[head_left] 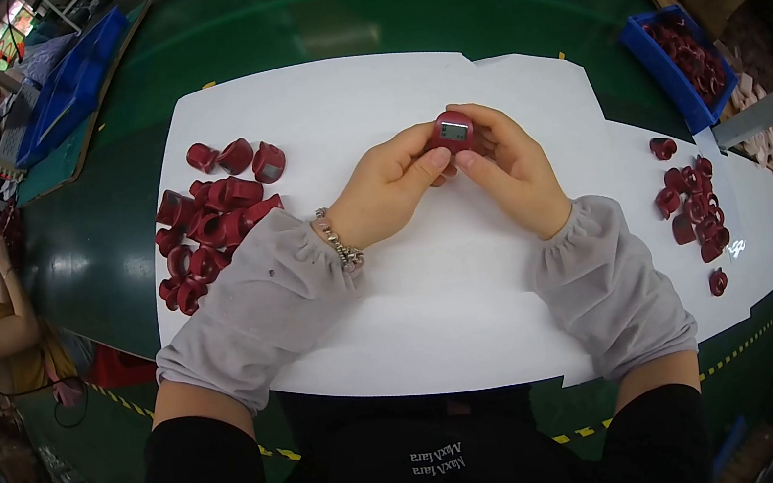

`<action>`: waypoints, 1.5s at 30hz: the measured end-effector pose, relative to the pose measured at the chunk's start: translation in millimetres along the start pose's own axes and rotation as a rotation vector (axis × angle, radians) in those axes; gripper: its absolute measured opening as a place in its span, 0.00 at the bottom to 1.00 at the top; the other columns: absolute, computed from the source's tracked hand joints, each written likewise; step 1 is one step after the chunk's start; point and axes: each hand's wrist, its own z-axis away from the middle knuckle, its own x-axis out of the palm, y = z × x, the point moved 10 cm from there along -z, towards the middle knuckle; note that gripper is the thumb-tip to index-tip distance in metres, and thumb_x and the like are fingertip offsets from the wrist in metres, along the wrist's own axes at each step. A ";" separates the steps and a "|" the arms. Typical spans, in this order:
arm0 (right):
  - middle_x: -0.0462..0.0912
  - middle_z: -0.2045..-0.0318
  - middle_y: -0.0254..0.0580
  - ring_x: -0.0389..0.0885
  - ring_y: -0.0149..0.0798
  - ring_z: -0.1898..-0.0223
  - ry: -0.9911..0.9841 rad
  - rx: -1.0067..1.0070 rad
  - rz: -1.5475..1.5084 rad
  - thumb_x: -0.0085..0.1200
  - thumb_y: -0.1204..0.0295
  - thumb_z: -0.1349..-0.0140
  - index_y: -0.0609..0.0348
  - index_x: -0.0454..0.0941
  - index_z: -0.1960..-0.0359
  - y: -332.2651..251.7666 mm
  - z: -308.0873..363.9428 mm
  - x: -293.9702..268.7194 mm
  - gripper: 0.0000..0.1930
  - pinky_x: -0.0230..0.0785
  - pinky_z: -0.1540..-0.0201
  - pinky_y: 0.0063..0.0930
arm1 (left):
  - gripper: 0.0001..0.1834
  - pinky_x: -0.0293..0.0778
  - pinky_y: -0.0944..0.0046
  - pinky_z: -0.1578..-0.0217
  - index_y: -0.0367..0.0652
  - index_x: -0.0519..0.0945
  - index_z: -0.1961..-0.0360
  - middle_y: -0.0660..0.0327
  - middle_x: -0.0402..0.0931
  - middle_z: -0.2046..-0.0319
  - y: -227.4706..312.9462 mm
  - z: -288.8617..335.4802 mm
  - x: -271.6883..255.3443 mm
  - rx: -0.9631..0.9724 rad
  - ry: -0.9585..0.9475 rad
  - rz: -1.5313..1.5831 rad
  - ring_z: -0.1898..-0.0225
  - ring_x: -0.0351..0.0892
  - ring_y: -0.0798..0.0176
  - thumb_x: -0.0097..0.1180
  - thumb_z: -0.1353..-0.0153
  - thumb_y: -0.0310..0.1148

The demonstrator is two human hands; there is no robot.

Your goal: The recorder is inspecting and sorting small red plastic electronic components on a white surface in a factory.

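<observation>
Both hands meet over the middle of a white sheet (445, 302). Between them is a small dark-red device with a grey display (455, 130), its screen turned up towards me. My left hand (384, 190) grips its left side, the thumb at the lower edge. On the other side, the fingers of my right hand (521, 178) close around it, partly hidden behind. A pile of similar dark-red curved pieces (221, 200) lies to the left, beside my left forearm. Another loose group of dark-red pieces (695, 208) is on the right part of the sheet.
At the far right stands a blue bin (642, 57) full of dark-red pieces, near a heap of pale pink pieces (767, 138). A green table (104, 271) extends beneath the sheet. Another person (0, 340) sits at the left, below a blue tray (80, 102).
</observation>
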 end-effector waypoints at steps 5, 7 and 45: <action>0.72 0.49 0.43 0.71 0.35 0.47 0.024 -0.017 0.019 0.48 0.78 0.38 0.64 0.63 0.42 -1.2 0.1 -3.0 0.22 0.64 0.44 0.30 | 0.16 0.69 0.69 0.56 0.37 0.70 0.47 0.64 0.73 0.61 -0.1 -1.5 2.5 -0.011 -0.024 0.008 0.61 0.70 0.72 0.43 0.31 0.35; 0.73 0.50 0.43 0.72 0.35 0.48 0.053 0.032 0.043 0.49 0.79 0.39 0.64 0.65 0.44 1.1 1.2 -5.4 0.20 0.64 0.44 0.30 | 0.17 0.69 0.69 0.56 0.37 0.70 0.47 0.64 0.73 0.60 -0.6 -0.7 4.1 -0.019 -0.039 0.006 0.60 0.70 0.72 0.42 0.31 0.35; 0.74 0.54 0.40 0.73 0.33 0.51 0.060 0.030 0.122 0.55 0.79 0.44 0.63 0.66 0.46 -6.7 1.8 -1.6 0.22 0.66 0.47 0.28 | 0.19 0.69 0.67 0.52 0.35 0.68 0.44 0.62 0.73 0.57 2.8 3.1 10.2 -0.023 -0.114 0.118 0.57 0.71 0.70 0.38 0.30 0.36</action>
